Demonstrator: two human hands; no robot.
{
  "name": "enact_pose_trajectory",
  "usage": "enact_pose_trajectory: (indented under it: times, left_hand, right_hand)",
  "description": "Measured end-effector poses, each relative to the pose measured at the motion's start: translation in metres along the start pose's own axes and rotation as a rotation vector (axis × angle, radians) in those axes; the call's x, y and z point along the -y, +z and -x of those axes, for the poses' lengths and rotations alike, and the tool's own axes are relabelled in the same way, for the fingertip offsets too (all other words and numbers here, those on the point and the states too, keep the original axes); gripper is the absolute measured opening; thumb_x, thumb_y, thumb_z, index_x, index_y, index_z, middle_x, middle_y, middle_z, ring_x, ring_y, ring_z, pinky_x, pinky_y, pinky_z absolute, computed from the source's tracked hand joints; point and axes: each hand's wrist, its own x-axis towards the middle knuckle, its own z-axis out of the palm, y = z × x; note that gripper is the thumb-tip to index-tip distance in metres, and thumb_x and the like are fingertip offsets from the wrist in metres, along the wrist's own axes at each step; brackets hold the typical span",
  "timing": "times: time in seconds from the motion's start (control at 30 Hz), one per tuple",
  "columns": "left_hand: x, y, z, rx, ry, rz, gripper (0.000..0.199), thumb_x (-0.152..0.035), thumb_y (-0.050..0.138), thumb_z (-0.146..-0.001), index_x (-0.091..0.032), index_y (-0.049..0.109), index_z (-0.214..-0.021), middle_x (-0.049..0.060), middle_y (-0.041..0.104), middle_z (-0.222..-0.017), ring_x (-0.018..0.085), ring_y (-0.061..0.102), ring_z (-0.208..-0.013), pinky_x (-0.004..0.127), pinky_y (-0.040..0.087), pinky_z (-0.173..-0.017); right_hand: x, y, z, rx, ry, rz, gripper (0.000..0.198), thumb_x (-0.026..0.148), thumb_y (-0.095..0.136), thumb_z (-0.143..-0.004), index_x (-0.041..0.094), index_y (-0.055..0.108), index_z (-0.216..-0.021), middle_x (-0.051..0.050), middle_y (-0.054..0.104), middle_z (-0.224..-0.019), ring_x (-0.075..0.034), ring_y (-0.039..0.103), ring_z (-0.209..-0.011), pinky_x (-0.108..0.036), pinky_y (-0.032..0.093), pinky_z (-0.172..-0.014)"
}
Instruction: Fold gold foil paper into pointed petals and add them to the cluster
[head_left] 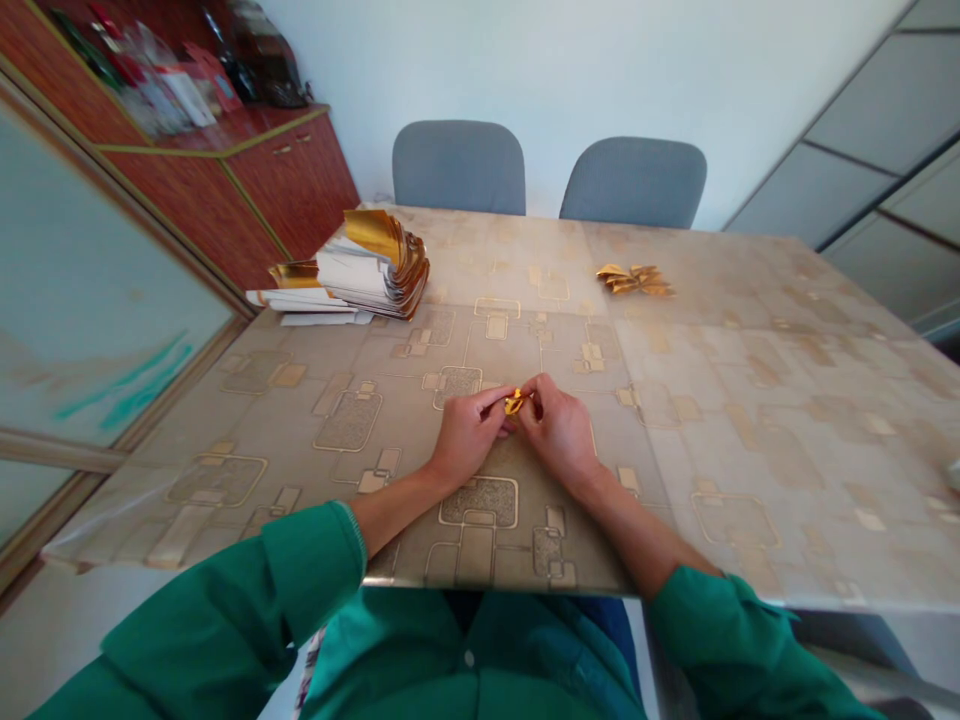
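Close to the table's near edge, my left hand (471, 432) and my right hand (556, 428) meet over a small piece of folded gold paper (514, 403). Both hands are closed, pinching it between thumbs and fingertips from either side. Part of the paper is hidden by the fingers. Farther off to the right lies a cluster of folded gold paper pieces (636, 280). At the back left stands a thick stack of gold and white paper sheets (375, 270), bent over at its right side.
A patterned, shiny cloth (555, 345) covers the table. Two grey chairs (459, 165) stand at its far side against the wall. A red-brown cabinet (292, 180) with bottles and bags is at the back left, beside a glass sliding door (97, 300).
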Motion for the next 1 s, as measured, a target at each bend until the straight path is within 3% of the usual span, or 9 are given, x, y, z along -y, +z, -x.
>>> enact_pose_trajectory:
  times: [0.2, 0.4, 0.53, 0.63, 0.73, 0.83, 1.0]
  left_hand:
    - [-0.010, -0.007, -0.002, -0.021, -0.041, 0.027, 0.046, -0.021, 0.059, -0.084, -0.013, 0.061, -0.129, 0.007, 0.076, -0.096, 0.013, 0.073, -0.065, 0.020, 0.061, -0.059]
    - [-0.006, -0.006, -0.004, -0.002, -0.028, -0.032, 0.031, -0.020, 0.055, -0.084, -0.012, 0.073, -0.108, 0.007, 0.076, -0.095, 0.013, 0.072, -0.063, 0.021, 0.060, -0.055]
    - [-0.003, -0.003, -0.004, -0.024, -0.038, -0.032, 0.030, -0.018, 0.053, -0.085, -0.013, 0.074, -0.105, 0.005, 0.077, -0.089, 0.013, 0.072, -0.063, 0.020, 0.060, -0.054]
    - [-0.004, -0.003, -0.002, -0.020, -0.067, 0.017, 0.036, -0.023, 0.057, -0.086, -0.012, 0.068, -0.119, 0.007, 0.076, -0.093, 0.013, 0.072, -0.062, 0.020, 0.060, -0.054]
    - [-0.005, -0.003, 0.000, 0.021, -0.060, 0.059, 0.055, -0.027, 0.063, -0.085, -0.014, 0.053, -0.137, 0.008, 0.076, -0.093, 0.013, 0.072, -0.063, 0.021, 0.060, -0.058]
    - [-0.008, -0.004, 0.001, 0.009, 0.010, 0.055, 0.062, -0.026, 0.066, -0.082, -0.014, 0.048, -0.141, 0.010, 0.075, -0.100, 0.013, 0.073, -0.066, 0.021, 0.060, -0.061]
    - [-0.015, -0.003, 0.000, -0.028, 0.053, 0.024, 0.041, -0.026, 0.059, -0.085, -0.012, 0.063, -0.123, 0.010, 0.075, -0.104, 0.013, 0.073, -0.066, 0.021, 0.061, -0.060]
  right_hand:
    - [-0.004, -0.005, -0.001, -0.019, -0.021, -0.066, 0.011, 0.018, 0.046, -0.086, 0.020, 0.055, -0.090, 0.001, 0.063, -0.069, -0.011, 0.048, -0.053, -0.022, 0.031, -0.054]
    - [-0.003, -0.005, 0.001, 0.021, -0.073, -0.017, 0.010, 0.018, 0.048, -0.085, 0.020, 0.056, -0.091, 0.000, 0.063, -0.070, -0.012, 0.053, -0.056, -0.022, 0.033, -0.056]
    - [0.000, -0.002, 0.001, 0.034, -0.088, 0.050, 0.010, 0.016, 0.048, -0.085, 0.019, 0.056, -0.090, -0.001, 0.064, -0.069, -0.014, 0.056, -0.059, -0.023, 0.033, -0.056]
    - [-0.001, -0.003, 0.000, 0.007, -0.067, 0.018, 0.011, 0.018, 0.047, -0.086, 0.020, 0.056, -0.092, -0.001, 0.066, -0.073, -0.014, 0.056, -0.059, -0.023, 0.033, -0.056]
    - [-0.006, -0.009, -0.003, -0.027, -0.046, -0.068, 0.010, 0.021, 0.046, -0.088, 0.020, 0.055, -0.092, -0.002, 0.068, -0.076, -0.013, 0.057, -0.059, -0.023, 0.036, -0.057]
    - [-0.008, -0.015, -0.004, -0.064, -0.054, -0.118, 0.011, 0.023, 0.045, -0.091, 0.021, 0.055, -0.093, -0.003, 0.069, -0.078, -0.014, 0.058, -0.062, -0.024, 0.039, -0.059]
    - [-0.005, -0.013, -0.002, -0.040, -0.095, -0.149, 0.010, 0.024, 0.044, -0.091, 0.020, 0.054, -0.092, -0.002, 0.067, -0.077, -0.013, 0.058, -0.061, -0.024, 0.040, -0.060]
